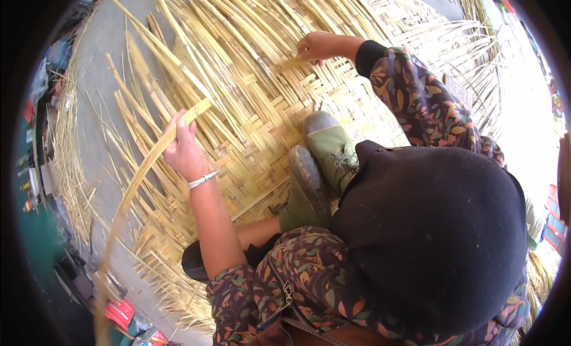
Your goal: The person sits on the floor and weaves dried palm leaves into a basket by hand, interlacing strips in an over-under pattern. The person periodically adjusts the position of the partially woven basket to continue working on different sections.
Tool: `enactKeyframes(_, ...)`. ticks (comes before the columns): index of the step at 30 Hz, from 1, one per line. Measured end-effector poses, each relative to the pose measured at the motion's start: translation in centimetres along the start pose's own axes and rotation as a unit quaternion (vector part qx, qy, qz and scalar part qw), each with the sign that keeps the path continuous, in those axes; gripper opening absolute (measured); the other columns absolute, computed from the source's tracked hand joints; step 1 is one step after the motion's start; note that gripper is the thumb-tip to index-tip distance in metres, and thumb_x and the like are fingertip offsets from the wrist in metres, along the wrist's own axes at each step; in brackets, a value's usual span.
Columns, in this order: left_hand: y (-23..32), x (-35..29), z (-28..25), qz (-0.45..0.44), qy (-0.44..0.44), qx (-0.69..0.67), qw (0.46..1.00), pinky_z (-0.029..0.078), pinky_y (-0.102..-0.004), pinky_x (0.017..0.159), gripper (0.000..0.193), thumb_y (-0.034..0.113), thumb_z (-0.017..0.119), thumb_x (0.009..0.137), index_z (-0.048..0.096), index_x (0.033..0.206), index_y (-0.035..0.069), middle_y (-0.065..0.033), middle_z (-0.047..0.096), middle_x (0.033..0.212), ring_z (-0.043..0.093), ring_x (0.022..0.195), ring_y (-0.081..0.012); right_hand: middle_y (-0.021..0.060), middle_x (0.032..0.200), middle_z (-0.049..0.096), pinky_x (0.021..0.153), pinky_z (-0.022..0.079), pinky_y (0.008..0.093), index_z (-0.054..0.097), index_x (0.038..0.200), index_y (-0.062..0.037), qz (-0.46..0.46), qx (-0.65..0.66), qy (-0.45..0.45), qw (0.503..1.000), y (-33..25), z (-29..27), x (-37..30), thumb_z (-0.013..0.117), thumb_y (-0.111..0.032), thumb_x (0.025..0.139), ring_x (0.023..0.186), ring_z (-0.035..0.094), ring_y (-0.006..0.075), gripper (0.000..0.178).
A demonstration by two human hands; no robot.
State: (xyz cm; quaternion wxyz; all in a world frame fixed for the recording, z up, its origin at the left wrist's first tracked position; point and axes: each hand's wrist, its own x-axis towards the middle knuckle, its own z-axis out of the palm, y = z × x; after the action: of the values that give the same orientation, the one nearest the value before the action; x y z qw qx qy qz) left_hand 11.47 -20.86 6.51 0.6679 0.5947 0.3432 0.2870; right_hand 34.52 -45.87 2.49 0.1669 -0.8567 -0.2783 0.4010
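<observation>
My left hand (189, 150), with a silver bangle at its wrist, is closed around a long flat split-reed strip (147, 159). The strip's short end sticks out past my fingers, over the mat, and its long tail curves down toward the lower left, blurred. Farther off to the right, my right hand (318, 47) is low over the woven reed mat (256, 162), its fingers pinched on a blurred yellowish strip (290, 64). Long unwoven reeds (238, 34) run from the woven part toward the far edge.
My green lace-up shoes (333, 147) rest on the mat. Loose reed ends (470, 43) fan out at the far right. Grey floor (98, 120) lies on the left, with a straw pile (65, 144) beyond it and red packages (121, 313) at the lower left.
</observation>
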Motion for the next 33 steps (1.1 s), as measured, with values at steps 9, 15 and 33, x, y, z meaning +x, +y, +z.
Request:
enactKeyframes(9, -8.6, -0.3, -11.2, -0.282, 0.088, -0.173, 0.939, 0.052, -0.0336, 0.086, 0.026, 0.011, 0.056, 0.091, 0.052, 0.115, 0.001, -0.0146, 0.061, 0.112, 0.061, 0.102, -0.0246, 0.0137, 0.084, 0.066, 0.074, 0.049, 0.0401, 0.066, 0.094, -0.0074, -0.117, -0.165, -0.007, 0.979, -1.6, 3.4, 0.5, 0.051, -0.022, 0.084, 0.081, 0.064, 0.0301, 0.023)
enactKeyframes(15, -9.6, 1.1, -10.8, -0.301, 0.095, -0.195, 0.929, 0.051, -0.0341, 0.088, 0.026, 0.013, 0.058, 0.09, 0.052, 0.112, 0.001, -0.0146, 0.061, 0.113, 0.06, 0.103, -0.0241, 0.0163, 0.084, 0.065, 0.075, 0.047, 0.044, 0.066, 0.086, -0.0063, -0.144, -0.225, 0.037, 0.963, -1.1, 4.0, 1.3, 0.048, -0.026, 0.085, 0.083, 0.063, 0.0337, 0.027)
enactKeyframes(33, -8.1, 0.3, -12.1, -0.295, 0.175, -0.271, 0.899, 0.052, -0.0409, 0.083, 0.026, 0.018, 0.049, 0.094, 0.051, 0.11, -0.002, -0.0156, 0.058, 0.107, 0.059, 0.098, -0.0283, 0.0113, 0.068, 0.061, 0.062, 0.047, 0.0343, 0.063, 0.083, -0.0037, -0.101, -0.091, 0.035, 0.99, -0.1, 4.5, 1.3, 0.06, -0.028, 0.085, 0.063, 0.06, 0.0203, 0.025)
